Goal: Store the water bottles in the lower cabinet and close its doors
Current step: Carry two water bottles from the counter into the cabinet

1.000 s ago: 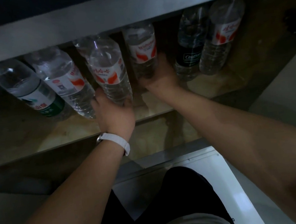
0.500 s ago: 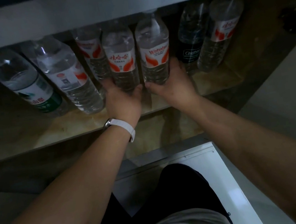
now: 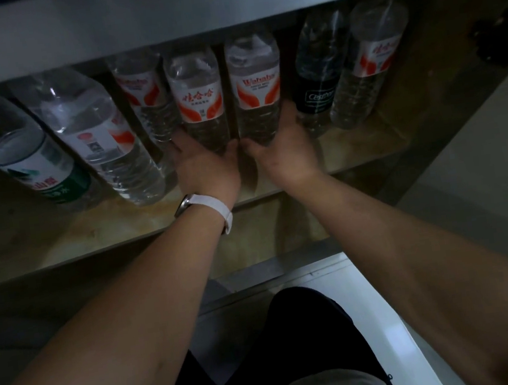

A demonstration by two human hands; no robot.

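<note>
Curling round the lower part of one red-label bottle (image 3: 197,103), the fingers (image 3: 176,142) of the left hand (image 3: 207,166) clamp it, with the thumb on the other side; the fingers (image 3: 292,114) of the right hand (image 3: 280,153) clamp the neighbour bottle (image 3: 256,88) in the same way. Both stand upright, side by side, on the shelf (image 3: 58,240) of the lower cabinet. Further left are a large clear bottle (image 3: 100,138) and a green-label bottle (image 3: 18,155) (both bigger); further right stands a dark-label bottle (image 3: 319,86). A white strap (image 3: 215,204) sits on the left wrist
</note>
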